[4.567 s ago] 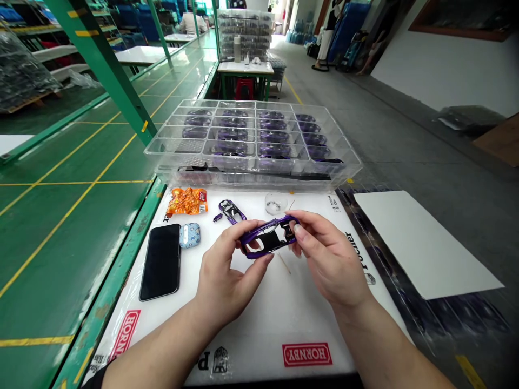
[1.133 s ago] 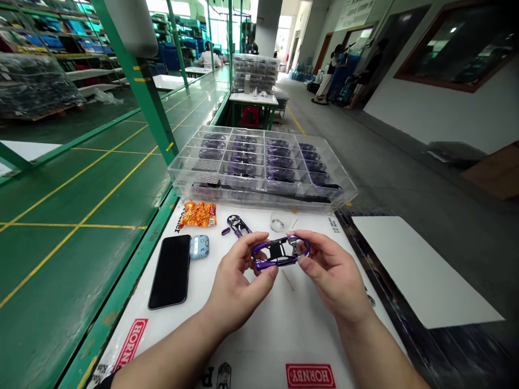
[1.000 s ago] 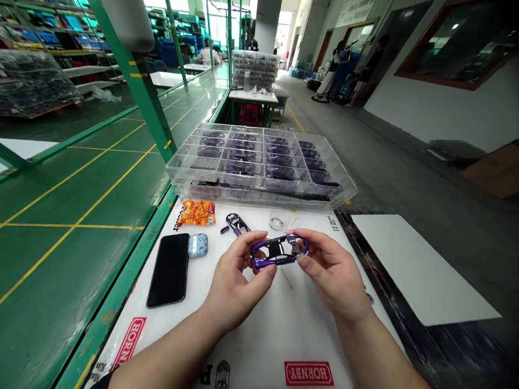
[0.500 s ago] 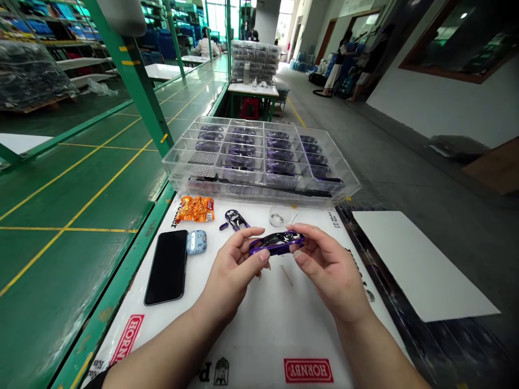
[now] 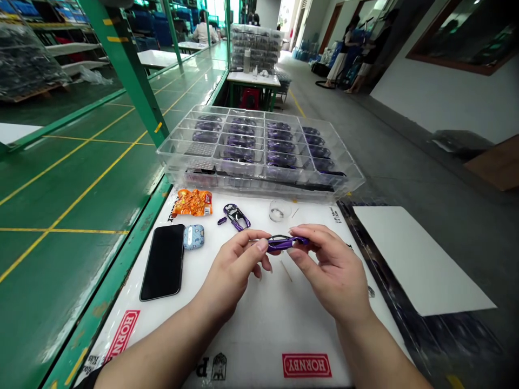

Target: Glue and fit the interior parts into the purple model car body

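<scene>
A purple toy car body [image 5: 280, 243] is held above the white work surface, between my two hands. My left hand [image 5: 239, 265] pinches its left end with thumb and fingers. Its right end is between the thumb and fingers of my right hand [image 5: 332, 265]. Just beyond my left hand, a second purple and black car piece [image 5: 237, 217] lies on the surface, with a small purple part [image 5: 221, 220] beside it. A small clear round dish [image 5: 279, 210] sits behind the held body. Below the body lies a thin stick [image 5: 286, 271].
A clear compartment tray [image 5: 259, 181] of purple car bodies spans the back. On the left are a black phone [image 5: 162, 262], a blue patterned case [image 5: 193, 236] and an orange packet [image 5: 194, 202]. A white board [image 5: 421, 259] lies right. People stand in the distance.
The held car body has tilted, showing more of its side, and sits slightly further right. Both hands still grip it. The camera view has shifted a little.
</scene>
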`<state>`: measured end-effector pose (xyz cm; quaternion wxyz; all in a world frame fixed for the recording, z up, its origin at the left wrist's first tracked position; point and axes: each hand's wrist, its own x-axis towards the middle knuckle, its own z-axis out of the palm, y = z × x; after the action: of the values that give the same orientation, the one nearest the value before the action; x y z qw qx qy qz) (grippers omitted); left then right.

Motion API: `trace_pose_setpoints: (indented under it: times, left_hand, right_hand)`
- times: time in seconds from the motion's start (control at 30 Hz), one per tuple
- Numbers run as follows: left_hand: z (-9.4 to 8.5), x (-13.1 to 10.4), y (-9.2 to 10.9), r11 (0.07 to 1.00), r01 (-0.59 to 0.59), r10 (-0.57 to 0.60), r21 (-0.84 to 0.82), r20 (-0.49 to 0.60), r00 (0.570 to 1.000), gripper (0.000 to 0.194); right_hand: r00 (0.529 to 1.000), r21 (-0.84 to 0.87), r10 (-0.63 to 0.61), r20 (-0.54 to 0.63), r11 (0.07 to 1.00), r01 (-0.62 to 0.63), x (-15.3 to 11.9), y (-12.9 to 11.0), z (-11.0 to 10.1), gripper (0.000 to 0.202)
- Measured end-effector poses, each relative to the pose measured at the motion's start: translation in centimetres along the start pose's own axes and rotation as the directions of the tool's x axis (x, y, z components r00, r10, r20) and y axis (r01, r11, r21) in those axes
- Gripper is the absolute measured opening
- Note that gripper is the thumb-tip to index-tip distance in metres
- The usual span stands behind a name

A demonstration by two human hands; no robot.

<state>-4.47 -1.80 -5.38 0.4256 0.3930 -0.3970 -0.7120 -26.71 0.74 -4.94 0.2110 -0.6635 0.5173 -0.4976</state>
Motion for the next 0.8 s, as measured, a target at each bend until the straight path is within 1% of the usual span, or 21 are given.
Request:
trace_pose_setpoints:
  times: [0.17, 0.6, 0.8]
  left_hand:
    - [-0.04, 0.06, 0.05, 1.000, 0.003, -0.003, -0.006, 0.001, 1.000, 0.045]
    - [0.16, -0.06, 0.10, 0.999, 0.035, -0.034, -0.034, 0.031, 0.999, 0.045]
    - [0.13, 0.05, 0.03, 0.998, 0.049, -0.048, -0.028, 0.035, 0.998, 0.046]
  right_hand:
    - [1.000, -0.007, -0.011, -0.007, 1.000, 0.011, -0.06, 0.05, 0.07, 0.026]
    - [0.999, -0.033, -0.048, -0.026, 0.998, 0.047, -0.19, 0.00, 0.22, 0.023]
    - [0.999, -0.037, -0.034, -0.039, 0.999, 0.032, -0.11, -0.20, 0.27, 0.021]
